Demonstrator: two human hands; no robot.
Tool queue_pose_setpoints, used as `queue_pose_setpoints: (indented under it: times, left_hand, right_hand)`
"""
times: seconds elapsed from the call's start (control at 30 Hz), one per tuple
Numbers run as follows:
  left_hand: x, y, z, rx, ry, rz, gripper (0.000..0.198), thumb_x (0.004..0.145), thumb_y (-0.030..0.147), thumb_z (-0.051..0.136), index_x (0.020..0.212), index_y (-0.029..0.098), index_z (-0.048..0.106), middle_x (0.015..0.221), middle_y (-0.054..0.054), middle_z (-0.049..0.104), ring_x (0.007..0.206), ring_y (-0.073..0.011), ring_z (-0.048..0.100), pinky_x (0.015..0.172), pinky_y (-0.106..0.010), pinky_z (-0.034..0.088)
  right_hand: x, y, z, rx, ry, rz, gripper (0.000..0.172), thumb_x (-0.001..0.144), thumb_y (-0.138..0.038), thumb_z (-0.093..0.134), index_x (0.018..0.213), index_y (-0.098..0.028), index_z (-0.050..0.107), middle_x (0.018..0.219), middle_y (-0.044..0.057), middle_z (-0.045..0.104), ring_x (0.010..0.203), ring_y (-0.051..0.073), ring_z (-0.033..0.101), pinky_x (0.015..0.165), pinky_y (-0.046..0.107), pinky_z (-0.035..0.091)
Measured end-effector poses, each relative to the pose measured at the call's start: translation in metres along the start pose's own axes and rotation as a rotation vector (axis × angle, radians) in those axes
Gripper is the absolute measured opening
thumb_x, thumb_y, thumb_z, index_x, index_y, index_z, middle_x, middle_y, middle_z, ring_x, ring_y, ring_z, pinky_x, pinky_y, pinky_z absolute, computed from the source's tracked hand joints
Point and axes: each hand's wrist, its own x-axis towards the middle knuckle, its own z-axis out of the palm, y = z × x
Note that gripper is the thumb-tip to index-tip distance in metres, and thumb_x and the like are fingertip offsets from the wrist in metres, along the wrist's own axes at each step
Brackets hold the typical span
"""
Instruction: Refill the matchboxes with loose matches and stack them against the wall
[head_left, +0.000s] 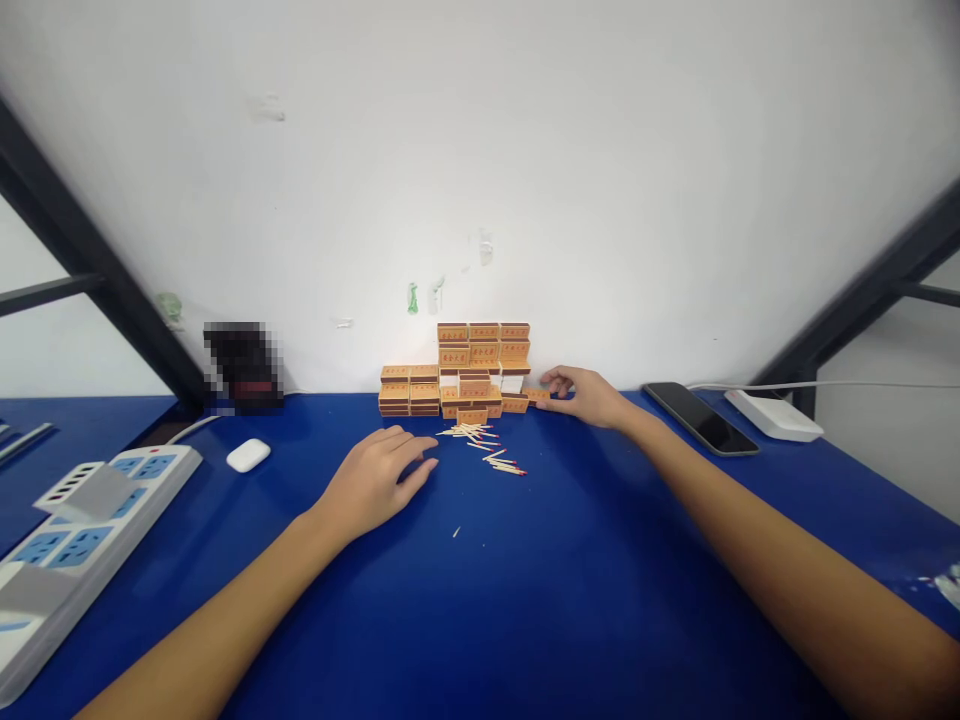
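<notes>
Against the wall stands a stepped stack of orange matchboxes (484,352), with a lower stack of matchboxes (409,391) on its left side. At the bottom right end of the stack, my right hand (589,397) has its thumb and fingers at the end of a single matchbox (537,396), gripping it. Loose red-tipped matches (471,431) lie scattered on the blue table in front of the boxes. My left hand (381,480) rests on the table to the left of these matches, thumb and forefinger apart, holding nothing. Its forefinger tip is close to the nearest matchsticks.
On the left are a white power strip (154,515), a white earphone case (248,455) and a pixelated dark object (244,365). A black phone (701,418) and a white box (776,415) with a cable lie at right. The white wall (600,200) bounds the table behind.
</notes>
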Motion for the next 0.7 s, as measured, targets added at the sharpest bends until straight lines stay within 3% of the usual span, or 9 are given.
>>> queue_pose_setpoints:
  times: [0.2,0.3,0.37,0.47,0.57,0.7]
  left_hand:
    - [0.001,0.002,-0.002,0.034,-0.031,0.019,0.026,0.105,0.029,0.056,0.120,0.015,0.072,0.107,-0.011,0.079,0.091,-0.0251,0.072,0.085,-0.046,0.061]
    - [0.001,0.002,-0.003,0.042,-0.029,0.019,0.026,0.105,0.029,0.056,0.119,0.016,0.073,0.107,-0.011,0.079,0.091,-0.0254,0.072,0.085,-0.046,0.060]
    - [0.001,0.002,-0.004,0.045,-0.032,0.023,0.025,0.104,0.030,0.057,0.118,0.017,0.073,0.106,-0.010,0.079,0.091,-0.0254,0.072,0.085,-0.046,0.060]
    - [0.002,0.002,-0.004,0.042,-0.040,0.029,0.024,0.105,0.029,0.056,0.116,0.016,0.073,0.104,-0.010,0.079,0.090,-0.0257,0.072,0.084,-0.046,0.060]
    - [0.002,0.004,-0.004,0.027,-0.052,0.009,0.023,0.104,0.029,0.057,0.114,0.016,0.073,0.103,-0.010,0.079,0.090,-0.0256,0.071,0.084,-0.045,0.059]
    - [0.002,0.009,-0.007,-0.085,-0.068,-0.068,0.027,0.102,0.037,0.063,0.118,0.019,0.072,0.097,-0.007,0.077,0.089,-0.0234,0.071,0.084,-0.041,0.058]
  right_hand:
    - [-0.034,0.017,-0.041,-0.075,-0.004,0.101,0.048,0.075,-0.052,0.079,0.111,-0.020,0.074,0.116,0.014,0.076,0.100,0.031,0.070,0.094,0.048,0.056]
    - [-0.062,0.035,-0.068,-0.124,-0.116,0.228,0.060,0.068,-0.057,0.084,0.115,-0.022,0.075,0.119,0.013,0.076,0.109,0.034,0.071,0.098,0.049,0.057]
    - [-0.077,0.048,-0.080,-0.160,-0.146,0.287,0.061,0.064,-0.057,0.087,0.112,-0.022,0.076,0.117,0.013,0.077,0.109,0.035,0.071,0.096,0.049,0.058]
    - [-0.090,0.054,-0.086,-0.163,-0.119,0.318,0.046,0.068,-0.052,0.084,0.102,-0.021,0.077,0.103,0.013,0.078,0.100,0.033,0.072,0.089,0.046,0.059]
    - [-0.091,0.027,-0.078,-0.101,-0.109,0.294,0.042,0.072,-0.047,0.080,0.104,-0.020,0.075,0.095,0.011,0.076,0.093,0.029,0.072,0.085,0.043,0.058]
    - [-0.090,-0.064,-0.038,0.120,-0.183,0.102,0.046,0.080,-0.046,0.078,0.118,-0.021,0.070,0.103,0.008,0.075,0.090,0.023,0.070,0.084,0.039,0.058]
